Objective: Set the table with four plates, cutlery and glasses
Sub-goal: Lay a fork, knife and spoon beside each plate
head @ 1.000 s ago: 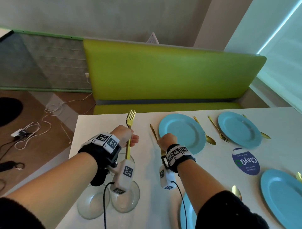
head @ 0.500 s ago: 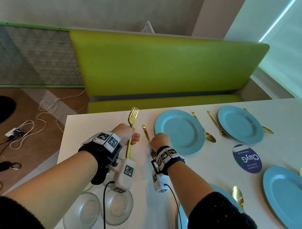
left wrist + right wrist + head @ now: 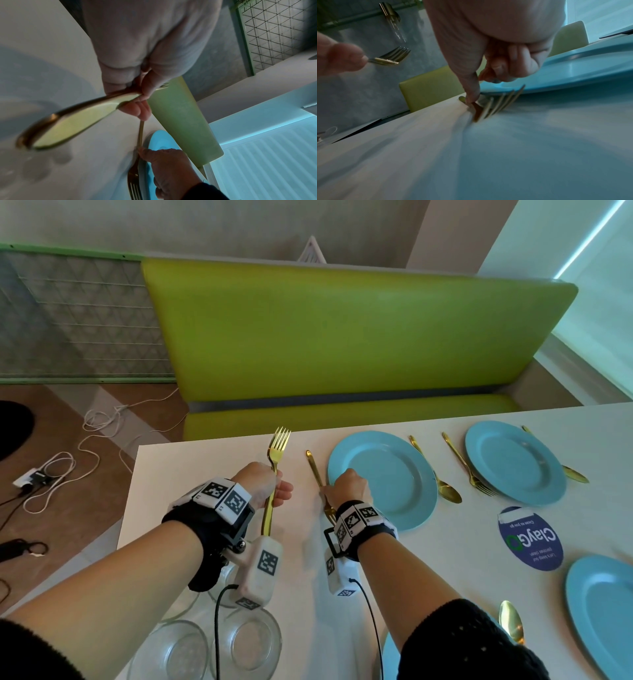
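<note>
My left hand (image 3: 274,484) grips a gold fork (image 3: 279,446) by the handle and holds it upright above the white table (image 3: 212,460), tines pointing away. The left wrist view shows the handle (image 3: 77,119) sticking out of the fist. A second gold fork (image 3: 313,467) lies on the table, just left of the far-left blue plate (image 3: 387,474). My right hand (image 3: 346,487) is down on this fork, with fingers curled and the thumb (image 3: 471,93) on its neck. Its tines (image 3: 501,101) point toward me beside the plate rim (image 3: 573,73).
Clear glasses (image 3: 171,652) (image 3: 253,642) stand at the near left under my left forearm. More blue plates (image 3: 513,460) (image 3: 603,611), gold spoons (image 3: 448,491) (image 3: 512,621) and a fork (image 3: 469,470) lie to the right. A blue round sticker (image 3: 529,537) is mid-table. A green bench (image 3: 342,344) runs behind.
Both hands keep their places: the left still holds its fork upright and the right stays on the fork beside the plate. Only the head view has shifted a little.
</note>
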Tool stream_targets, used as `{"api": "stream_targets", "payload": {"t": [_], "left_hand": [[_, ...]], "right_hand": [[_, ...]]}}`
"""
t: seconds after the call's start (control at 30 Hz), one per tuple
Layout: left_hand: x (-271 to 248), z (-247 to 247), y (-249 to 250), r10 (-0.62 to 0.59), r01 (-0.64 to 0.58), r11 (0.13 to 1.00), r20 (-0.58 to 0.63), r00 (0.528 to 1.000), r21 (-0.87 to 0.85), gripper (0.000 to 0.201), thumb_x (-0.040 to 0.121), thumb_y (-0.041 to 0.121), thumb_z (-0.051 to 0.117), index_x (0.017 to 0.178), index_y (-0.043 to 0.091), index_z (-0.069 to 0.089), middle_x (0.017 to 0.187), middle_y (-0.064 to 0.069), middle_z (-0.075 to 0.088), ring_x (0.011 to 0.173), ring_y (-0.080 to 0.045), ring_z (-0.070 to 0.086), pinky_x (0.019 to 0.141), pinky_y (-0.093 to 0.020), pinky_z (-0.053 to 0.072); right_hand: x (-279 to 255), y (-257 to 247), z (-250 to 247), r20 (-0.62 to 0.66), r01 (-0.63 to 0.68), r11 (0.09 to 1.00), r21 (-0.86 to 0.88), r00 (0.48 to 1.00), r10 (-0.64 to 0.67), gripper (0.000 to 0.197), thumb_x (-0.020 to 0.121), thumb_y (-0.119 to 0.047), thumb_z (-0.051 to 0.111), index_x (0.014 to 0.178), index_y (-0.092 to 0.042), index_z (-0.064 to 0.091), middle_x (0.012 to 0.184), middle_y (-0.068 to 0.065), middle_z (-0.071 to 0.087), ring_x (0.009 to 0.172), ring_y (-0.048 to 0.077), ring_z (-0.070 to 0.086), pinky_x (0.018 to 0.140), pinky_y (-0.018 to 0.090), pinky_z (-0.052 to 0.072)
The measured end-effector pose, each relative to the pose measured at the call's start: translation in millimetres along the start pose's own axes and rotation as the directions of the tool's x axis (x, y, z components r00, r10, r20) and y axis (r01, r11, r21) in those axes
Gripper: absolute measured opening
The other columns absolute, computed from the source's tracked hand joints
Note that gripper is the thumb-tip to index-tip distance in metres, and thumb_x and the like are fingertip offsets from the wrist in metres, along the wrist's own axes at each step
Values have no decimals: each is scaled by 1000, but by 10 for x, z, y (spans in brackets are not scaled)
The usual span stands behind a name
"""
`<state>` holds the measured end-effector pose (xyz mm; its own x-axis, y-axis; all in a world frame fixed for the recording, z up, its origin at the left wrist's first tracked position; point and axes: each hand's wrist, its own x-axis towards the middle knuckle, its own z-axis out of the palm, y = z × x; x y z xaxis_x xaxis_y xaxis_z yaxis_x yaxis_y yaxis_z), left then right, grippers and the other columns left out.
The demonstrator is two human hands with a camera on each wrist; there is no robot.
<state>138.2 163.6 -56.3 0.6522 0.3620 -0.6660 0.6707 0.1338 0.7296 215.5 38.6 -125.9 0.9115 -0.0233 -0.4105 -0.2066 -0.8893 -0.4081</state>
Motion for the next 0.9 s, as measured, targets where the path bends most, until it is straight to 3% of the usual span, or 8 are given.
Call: {"api": "stream_targets", "payload": {"t": [0.13, 0.6, 0.7, 0.77, 0.83, 0.9], "left_hand": [[34, 31, -6, 1, -1, 1000, 4, 1000, 2, 11, 99, 2, 33, 103, 2, 44, 73, -11, 57, 61, -18, 54, 56, -25, 44], [63, 138, -56, 8, -8, 1000, -5, 1000, 18, 12, 99, 4, 35, 102, 2, 46, 74, -11, 58, 63, -18, 55, 58, -25, 45], [-13, 153, -59, 9, -10, 999, 12, 1000, 37, 13, 98, 0, 33, 102, 1, 45, 75, -11, 57, 63, -18, 55, 58, -25, 45], [-93, 191, -76, 13, -15, 998, 32, 999, 60, 17, 96, -3, 31, 104, 2, 46, 77, -10, 57, 64, -18, 56, 58, -25, 46], [-197, 252, -100, 33, -37, 997, 50, 998, 72, 20, 96, -5, 30, 105, 1, 47, 79, -10, 56, 65, -18, 57, 60, -26, 48], [-324, 328, -121, 67, -72, 995, 76, 995, 63, 20, 95, -6, 30, 102, 1, 47, 79, -10, 55, 65, -18, 57, 61, -26, 49]], "right_hand": [[39, 14, 4, 1, 0, 1000, 20, 1000, 0, 29, 82, -27, 65, 105, -11, 57, 106, 9, 65, 96, 28, 64, 77, 33, 51], [67, 58, -13, 9, 41, 998, 38, 999, -42, 30, 82, -34, 67, 100, -12, 59, 99, 7, 65, 92, 27, 64, 73, 31, 50], [7, 49, -93, 17, 89, 993, 78, 996, -91, 25, 82, -36, 66, 76, -14, 54, 80, 5, 60, 76, 23, 60, 68, 30, 50], [-98, 64, -195, 27, 148, 975, 164, 988, -155, 37, 84, -34, 64, 60, -17, 42, 63, -2, 50, 62, 16, 50, 58, 25, 44], [-261, 99, -321, 20, 204, 951, 231, 977, -214, 42, 87, -36, 62, 56, -20, 38, 56, -5, 43, 54, 10, 41, 51, 20, 34], [-456, 162, -445, 35, 251, 935, 249, 963, -268, 42, 88, -42, 59, 57, -21, 40, 59, -5, 47, 56, 10, 43, 54, 21, 35]]}}
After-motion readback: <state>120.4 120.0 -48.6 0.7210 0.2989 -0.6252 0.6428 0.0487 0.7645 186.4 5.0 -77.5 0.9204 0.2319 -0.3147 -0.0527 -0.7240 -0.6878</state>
